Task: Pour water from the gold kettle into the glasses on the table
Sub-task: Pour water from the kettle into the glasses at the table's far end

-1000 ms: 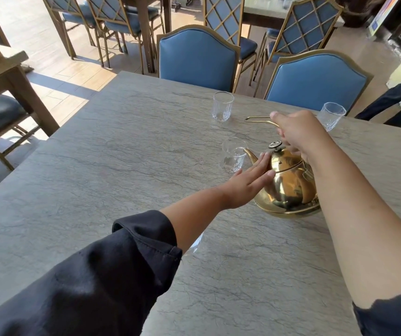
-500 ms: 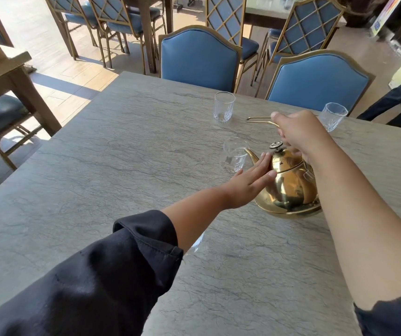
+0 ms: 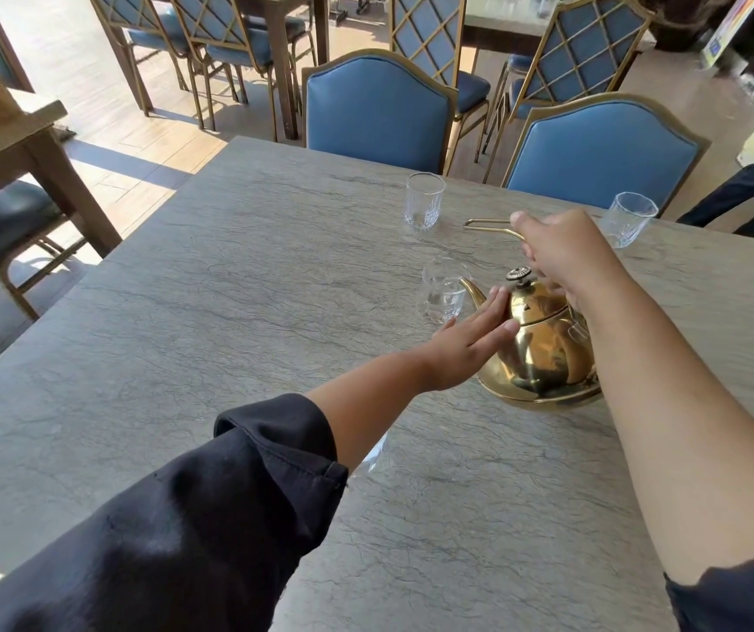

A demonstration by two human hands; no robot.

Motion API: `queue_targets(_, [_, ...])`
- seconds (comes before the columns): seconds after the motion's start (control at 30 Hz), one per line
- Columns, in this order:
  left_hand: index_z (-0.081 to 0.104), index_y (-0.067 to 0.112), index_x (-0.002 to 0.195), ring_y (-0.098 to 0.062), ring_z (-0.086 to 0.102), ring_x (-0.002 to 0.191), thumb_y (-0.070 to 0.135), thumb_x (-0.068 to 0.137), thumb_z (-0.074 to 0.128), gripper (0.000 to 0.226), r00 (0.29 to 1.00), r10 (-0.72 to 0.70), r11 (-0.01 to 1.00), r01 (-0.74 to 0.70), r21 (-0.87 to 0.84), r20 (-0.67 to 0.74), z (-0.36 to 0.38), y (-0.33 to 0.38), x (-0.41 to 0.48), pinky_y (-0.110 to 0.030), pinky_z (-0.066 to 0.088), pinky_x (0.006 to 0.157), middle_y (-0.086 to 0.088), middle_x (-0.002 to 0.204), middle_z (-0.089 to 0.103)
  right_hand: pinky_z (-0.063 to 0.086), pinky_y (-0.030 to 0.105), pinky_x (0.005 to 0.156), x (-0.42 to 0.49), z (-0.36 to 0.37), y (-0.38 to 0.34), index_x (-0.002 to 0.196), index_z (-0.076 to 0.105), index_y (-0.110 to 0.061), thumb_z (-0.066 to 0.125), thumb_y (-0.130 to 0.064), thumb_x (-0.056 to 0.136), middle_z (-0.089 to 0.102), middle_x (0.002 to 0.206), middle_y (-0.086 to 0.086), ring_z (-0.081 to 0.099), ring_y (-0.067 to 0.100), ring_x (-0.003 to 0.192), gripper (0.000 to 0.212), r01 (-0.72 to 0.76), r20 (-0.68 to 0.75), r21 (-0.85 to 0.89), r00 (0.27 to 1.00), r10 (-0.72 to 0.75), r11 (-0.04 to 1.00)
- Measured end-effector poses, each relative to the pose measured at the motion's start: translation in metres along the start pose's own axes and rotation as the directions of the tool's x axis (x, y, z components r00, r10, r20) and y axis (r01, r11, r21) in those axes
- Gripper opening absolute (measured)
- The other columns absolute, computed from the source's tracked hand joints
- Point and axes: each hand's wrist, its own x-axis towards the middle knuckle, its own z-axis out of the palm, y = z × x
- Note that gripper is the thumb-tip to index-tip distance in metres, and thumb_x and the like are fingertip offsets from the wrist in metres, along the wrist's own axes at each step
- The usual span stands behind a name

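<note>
- Left hand flat, fingers spread against side of kettle, tilted on grey counter.
- Right hand closed around kettle's raised handle.
- Spout over nearest glass, a little water inside.
- Two more glasses, and, farther back, near blue chairs.

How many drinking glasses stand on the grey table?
3: one by the kettle spout, one at the far edge before the left blue chair, one far right behind the right hand. The arms may hide others.
</note>
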Motion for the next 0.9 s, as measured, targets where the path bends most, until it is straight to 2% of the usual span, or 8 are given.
queue_targets(0.13, [-0.003,0.026,0.149,-0.012,0.001,0.145,0.045,0.100,0.020,0.057,1.000,-0.001,1.000,0.001,0.001,0.003,-0.001,-0.002,0.000,-0.046,-0.002,0.118,0.006,0.159,-0.004,0.027,0.029,0.050,-0.002,0.001,0.005,0.056,0.045,-0.016,0.046,-0.040,0.092,0.040,0.054,0.002,0.032,0.016,0.044,0.043,0.008,-0.009,0.028,1.000,-0.008,1.000])
queue_targets(0.37, [-0.005,0.028,0.149,-0.014,0.002,0.145,0.048,0.099,0.017,0.058,1.000,0.001,0.993,-0.002,0.116,0.012,0.001,-0.005,-0.001,-0.046,-0.007,0.117,0.007,0.158,-0.008,0.025,0.030,0.047,-0.013,0.004,0.021,0.059,0.046,-0.014,0.046,-0.044,0.090,0.038,0.054,0.003,0.030,0.016,0.044,0.043,-0.004,-0.090,0.152,0.996,0.017,0.988])
queue_targets(0.47, [-0.004,0.028,0.149,-0.014,0.003,0.145,0.048,0.099,0.017,0.057,1.000,-0.006,0.990,0.005,0.143,0.009,0.003,-0.004,-0.003,-0.046,-0.006,0.116,0.007,0.158,-0.008,0.027,0.023,0.039,-0.024,0.005,0.031,0.055,0.045,-0.016,0.047,-0.043,0.092,0.039,0.049,-0.002,0.033,0.010,0.036,0.046,-0.004,-0.141,0.253,0.989,0.041,0.967])
queue_targets(0.53, [-0.003,0.028,0.150,-0.014,0.003,0.145,0.047,0.099,0.016,0.057,1.000,-0.008,0.988,0.007,0.154,0.008,0.003,-0.003,-0.005,-0.047,-0.006,0.117,0.007,0.158,-0.007,0.025,0.016,0.032,-0.033,0.007,0.036,0.054,0.044,-0.017,0.048,-0.042,0.093,0.039,0.043,-0.007,0.030,0.003,0.029,0.046,0.007,-0.170,0.359,0.984,0.058,0.933])
queue_targets(0.67, [0.000,0.028,0.150,-0.014,0.008,0.145,0.047,0.099,0.018,0.057,1.000,0.004,0.983,0.001,0.186,-0.030,0.008,0.003,-0.017,-0.043,-0.006,0.117,0.008,0.158,-0.005,0.024,0.015,0.031,-0.056,0.007,0.042,0.052,0.043,-0.016,0.049,-0.039,0.093,0.036,0.036,-0.011,0.029,0.004,0.029,0.047,0.031,-0.207,0.533,0.974,0.094,0.846])
queue_targets(0.8, [0.007,0.025,0.150,-0.016,0.023,0.142,0.047,0.099,0.023,0.058,0.993,0.048,0.968,-0.020,0.251,-0.107,0.021,0.016,-0.040,-0.042,-0.002,0.118,0.006,0.159,0.000,0.022,0.016,0.031,-0.086,0.002,0.042,0.051,0.041,-0.016,0.050,-0.036,0.094,0.034,0.035,-0.011,0.028,0.004,0.029,0.049,0.053,-0.208,0.630,0.973,0.102,0.775])
queue_targets(0.9, [0.011,0.024,0.150,-0.017,0.023,0.142,0.045,0.099,0.027,0.058,0.983,0.085,0.960,-0.038,0.279,-0.160,0.031,0.026,-0.060,-0.042,0.000,0.118,0.005,0.159,0.005,0.022,0.016,0.031,-0.112,-0.006,0.039,0.049,0.042,-0.017,0.050,-0.035,0.094,0.034,0.033,-0.011,0.027,0.005,0.028,0.049,0.071,-0.212,0.662,0.972,0.096,0.746])
